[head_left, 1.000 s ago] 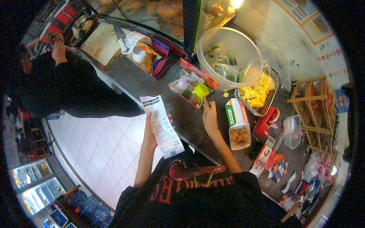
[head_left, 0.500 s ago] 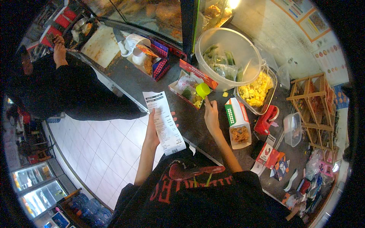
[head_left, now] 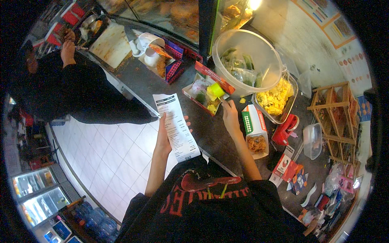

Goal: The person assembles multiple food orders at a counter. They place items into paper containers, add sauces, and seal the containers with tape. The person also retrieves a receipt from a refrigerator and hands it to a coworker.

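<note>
My left hand (head_left: pixel 163 137) is closed on a long white printed receipt (head_left: pixel 176 131), held upright over the counter's front edge. In my right hand (head_left: pixel 230 115) is the handle of a yellow-green scoop (head_left: pixel 216 90). Its bowl is tilted above an open red-lidded food box (head_left: pixel 190 97), with yellow egg pieces (head_left: pixel 211 97) at its lip. Inside the box lie a clear-wrapped white portion (head_left: pixel 199 86), something green and more yellow pieces. To the right of my right hand stands a white, green and orange carton (head_left: pixel 253 121) with a fried piece (head_left: pixel 256 143) in its front.
A big translucent tub (head_left: pixel 247 38) with green-filled bags stands behind the box, beside a tray of yellow egg (head_left: pixel 275 97). A red tape dispenser (head_left: pixel 285 129), a clear container (head_left: pixel 312 141) and a wooden rack (head_left: pixel 334 117) are at right. A co-worker's hand (head_left: pixel 68 52) is at far left.
The scoop has turned over above the food box, and yellow egg pieces now show spilling at its lip. My left hand still holds the receipt. The view has shifted slightly.
</note>
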### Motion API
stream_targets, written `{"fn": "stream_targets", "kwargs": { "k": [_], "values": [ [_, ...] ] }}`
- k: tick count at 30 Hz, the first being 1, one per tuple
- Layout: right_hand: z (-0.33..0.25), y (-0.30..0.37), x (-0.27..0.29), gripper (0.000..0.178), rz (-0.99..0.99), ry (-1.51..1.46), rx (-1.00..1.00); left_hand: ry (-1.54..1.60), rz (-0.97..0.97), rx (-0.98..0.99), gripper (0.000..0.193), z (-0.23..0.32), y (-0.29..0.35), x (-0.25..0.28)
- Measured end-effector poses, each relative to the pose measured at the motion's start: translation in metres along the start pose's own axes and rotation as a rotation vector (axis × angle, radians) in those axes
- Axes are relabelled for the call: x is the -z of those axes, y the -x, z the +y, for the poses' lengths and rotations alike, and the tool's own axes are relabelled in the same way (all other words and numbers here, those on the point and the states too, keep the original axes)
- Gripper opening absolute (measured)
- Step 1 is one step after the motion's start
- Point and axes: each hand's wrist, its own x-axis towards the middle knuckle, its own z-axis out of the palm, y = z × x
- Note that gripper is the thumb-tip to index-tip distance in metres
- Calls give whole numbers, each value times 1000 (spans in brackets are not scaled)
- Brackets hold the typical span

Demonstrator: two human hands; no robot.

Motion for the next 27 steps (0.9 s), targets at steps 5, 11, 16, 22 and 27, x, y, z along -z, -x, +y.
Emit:
{"fn": "stream_targets", "kwargs": {
  "k": [5,11,16,22,27],
  "values": [
    [-3,-6,10,34,-20,84,39,-12,17,-15,63,-1,-1,-5],
    [-1,28,31,21,6,-288,-204,227,-223,23,82,6,-2,-25],
    [38,66,90,19,477,-629,-597,166,-380,90,88,4,-15,-63],
    [71,14,167,51,320,331,-391,103,-522,221,87,-30,-32,-136],
    [-18,62,198,41,-78,-538,-181,87,-604,285,89,-83,-38,-212]
  ]
}}
